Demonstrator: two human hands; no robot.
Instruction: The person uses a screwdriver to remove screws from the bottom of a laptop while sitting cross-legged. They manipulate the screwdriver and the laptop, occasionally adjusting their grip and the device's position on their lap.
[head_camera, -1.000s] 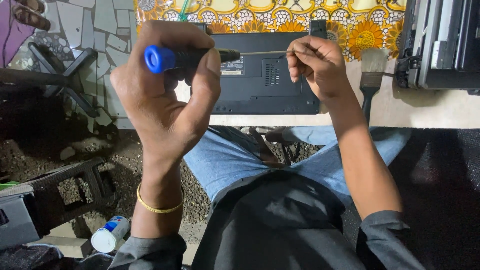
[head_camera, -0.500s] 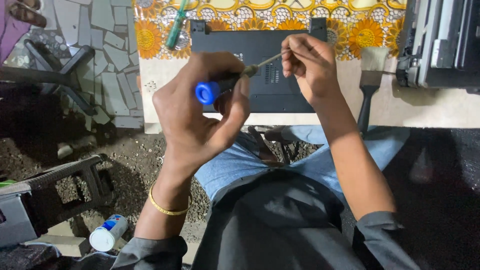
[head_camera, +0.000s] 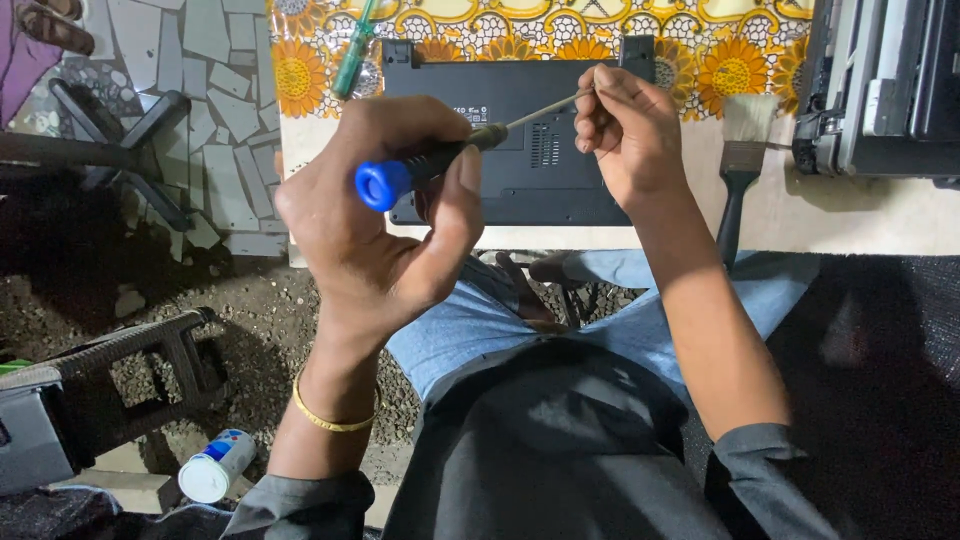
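A pale table (head_camera: 850, 220) with a sunflower-patterned cloth (head_camera: 300, 70) stands over gravel and broken-tile floor (head_camera: 215, 60); a black laptop (head_camera: 520, 150) lies upside down on it, a paintbrush (head_camera: 740, 160) to its right. The left hand (head_camera: 380, 220) grips a blue-capped screwdriver (head_camera: 440, 160) — raised higher than before — while the right hand (head_camera: 625, 130) pinches its tip, both above the laptop.

Blue-capped, black-handled screwdriver (head_camera: 440, 160), tilted, thin shaft up-right, over laptop underside.
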